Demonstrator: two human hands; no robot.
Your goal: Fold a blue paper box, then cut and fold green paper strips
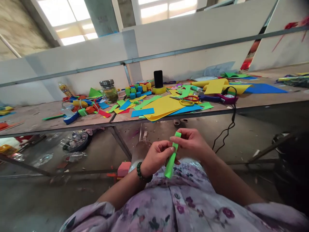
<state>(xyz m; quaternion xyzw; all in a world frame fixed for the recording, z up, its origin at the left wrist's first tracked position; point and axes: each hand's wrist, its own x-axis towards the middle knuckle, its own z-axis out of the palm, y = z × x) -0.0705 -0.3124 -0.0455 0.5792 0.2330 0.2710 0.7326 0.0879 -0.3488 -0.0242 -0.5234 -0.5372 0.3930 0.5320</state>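
Observation:
A narrow bright green strip (170,164), looking folded along its length, is held in both hands above the lap. My left hand (158,156) pinches it near the middle, thumb on top. Nearer the strip's upper end, my right hand (189,143) grips it between thumb and fingers. The strip slants, with its lower end hanging free toward the shirt. Some of the fingertips behind the strip are hidden.
On the table (127,121) ahead lie yellow sheets (161,106), a blue strip (142,112), scissors (187,102), small coloured blocks (138,90), a lidded jar (109,91) and an upright phone (158,79). A black cord (233,116) hangs off the edge.

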